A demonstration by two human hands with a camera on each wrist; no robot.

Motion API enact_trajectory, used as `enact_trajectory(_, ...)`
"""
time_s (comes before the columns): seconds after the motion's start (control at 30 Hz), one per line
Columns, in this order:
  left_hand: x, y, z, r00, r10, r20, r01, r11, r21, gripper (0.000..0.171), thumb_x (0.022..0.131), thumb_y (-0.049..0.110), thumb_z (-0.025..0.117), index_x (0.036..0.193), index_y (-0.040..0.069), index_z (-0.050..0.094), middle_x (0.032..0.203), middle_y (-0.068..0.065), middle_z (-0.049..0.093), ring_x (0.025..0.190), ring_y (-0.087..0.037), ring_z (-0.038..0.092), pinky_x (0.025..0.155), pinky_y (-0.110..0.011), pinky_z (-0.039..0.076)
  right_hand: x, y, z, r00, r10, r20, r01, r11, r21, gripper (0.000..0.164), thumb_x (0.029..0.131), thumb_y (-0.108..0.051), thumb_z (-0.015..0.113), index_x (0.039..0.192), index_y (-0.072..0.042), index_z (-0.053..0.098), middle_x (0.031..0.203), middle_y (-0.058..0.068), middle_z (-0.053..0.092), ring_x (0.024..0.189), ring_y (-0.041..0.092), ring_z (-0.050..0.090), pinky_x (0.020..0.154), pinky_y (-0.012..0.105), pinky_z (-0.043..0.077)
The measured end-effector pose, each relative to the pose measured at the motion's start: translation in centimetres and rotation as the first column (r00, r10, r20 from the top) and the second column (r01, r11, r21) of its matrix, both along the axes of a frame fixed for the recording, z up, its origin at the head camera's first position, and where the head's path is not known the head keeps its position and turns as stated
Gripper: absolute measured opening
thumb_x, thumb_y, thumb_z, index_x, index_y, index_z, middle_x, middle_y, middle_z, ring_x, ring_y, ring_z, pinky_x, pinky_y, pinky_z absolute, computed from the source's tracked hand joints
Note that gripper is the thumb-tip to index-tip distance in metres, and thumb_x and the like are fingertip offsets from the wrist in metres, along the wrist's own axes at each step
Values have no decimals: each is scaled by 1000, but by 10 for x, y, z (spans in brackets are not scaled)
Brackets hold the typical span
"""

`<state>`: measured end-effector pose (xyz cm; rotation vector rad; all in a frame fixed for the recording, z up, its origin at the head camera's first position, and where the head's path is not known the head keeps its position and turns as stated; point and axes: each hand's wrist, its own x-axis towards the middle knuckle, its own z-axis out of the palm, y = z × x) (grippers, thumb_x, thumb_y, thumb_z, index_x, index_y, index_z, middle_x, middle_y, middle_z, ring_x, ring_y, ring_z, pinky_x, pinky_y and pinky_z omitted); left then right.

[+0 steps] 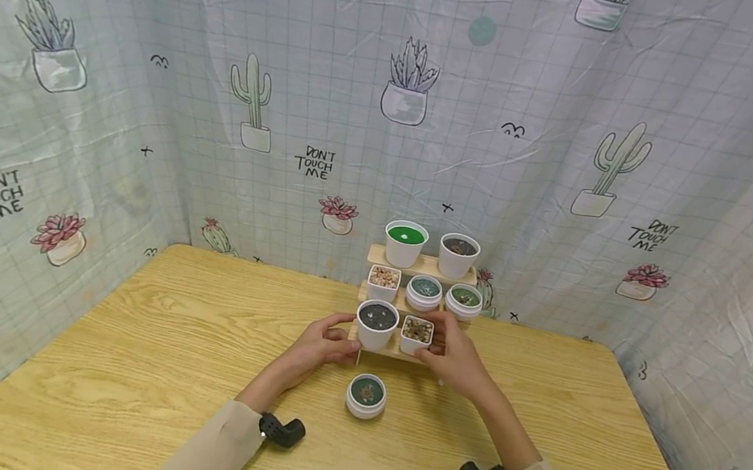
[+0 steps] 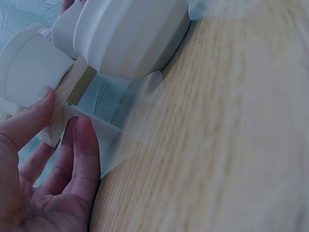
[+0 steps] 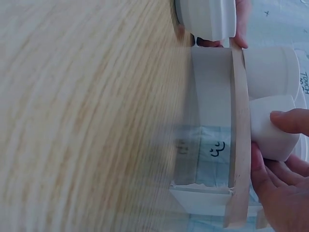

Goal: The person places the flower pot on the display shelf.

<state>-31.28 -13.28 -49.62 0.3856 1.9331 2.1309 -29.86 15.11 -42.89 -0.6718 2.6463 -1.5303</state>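
A three-tier wooden stand [image 1: 375,254] holds several small white pots. My left hand [image 1: 318,343] grips the left end of its lowest board, the thumb on the edge and fingers curled beneath, beside a round pot with dark filling [image 1: 377,325]. On the same board, my right hand [image 1: 458,363] pinches a small square pot of brownish pebbles [image 1: 416,335], thumb at the front and fingers behind. The right wrist view shows this square pot [image 3: 270,123] right at the board. In front of the stand, a low round pot with dark green filling [image 1: 365,398] sits on the table.
The middle tier bears a square pot of pale pebbles [image 1: 384,279] and two low round pots. Above them stand a green-filled pot [image 1: 405,244] and a brown-filled pot [image 1: 458,256]. A printed curtain [image 1: 462,158] hangs behind the wooden table [image 1: 178,368].
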Motion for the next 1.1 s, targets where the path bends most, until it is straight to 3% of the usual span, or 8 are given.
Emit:
enact_trajectory(0.23, 0, 0, 0, 1000, 9, 3, -9, 1000, -2, 68, 97, 5, 69, 156, 0, 36, 91, -1, 67, 83, -15, 72, 82, -32, 63, 2, 1, -2, 999, -39, 8, 39, 999, -7, 58, 92, 5, 70, 143, 3, 42, 138, 31, 56, 124, 41, 63, 100, 41, 59)
enact_trajectory(0.63, -2, 0, -2, 1000, 8, 1, -8, 1000, -4, 68, 96, 6, 70, 156, 2, 38, 92, -2, 67, 84, -16, 72, 83, -32, 63, 1, -1, -2, 995, -95, -15, 96, 995, 16, 55, 91, 2, 73, 140, 0, 49, 131, 26, 62, 114, 34, 67, 96, 39, 61)
enact_trajectory(1.1, -1, 1, -1, 1000, 10, 9, -10, 1000, -15, 68, 96, 6, 70, 156, 2, 37, 91, -2, 66, 83, -16, 71, 82, -33, 63, 4, -3, -2, 995, -98, 18, 99, 994, -39, 57, 91, -1, 74, 141, 2, 46, 131, 27, 61, 115, 35, 66, 93, 38, 61)
